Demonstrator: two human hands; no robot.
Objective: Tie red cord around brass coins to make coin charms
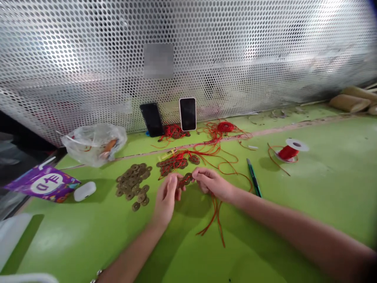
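Observation:
Between my two hands is a short string of brown holed coins (187,179) threaded with red cord. My left hand (168,195) pinches its left end between thumb and fingers. The right end is held by my right hand (210,181), also closed. Below my right hand, loose red cord ends (217,220) trail over the green table (188,251). Just behind my hands lie finished-looking strings of coins (173,163) tied with red cord. To the left of my left hand spreads a pile of loose holed coins (132,181).
Right of my hands lie a green pen-like tool (253,177) and a spool of red cord (288,151). Two phones (187,114) lean on the perforated metal panel (235,59). At left are a plastic bag (94,143), a purple packet (44,182) and a white case (85,191).

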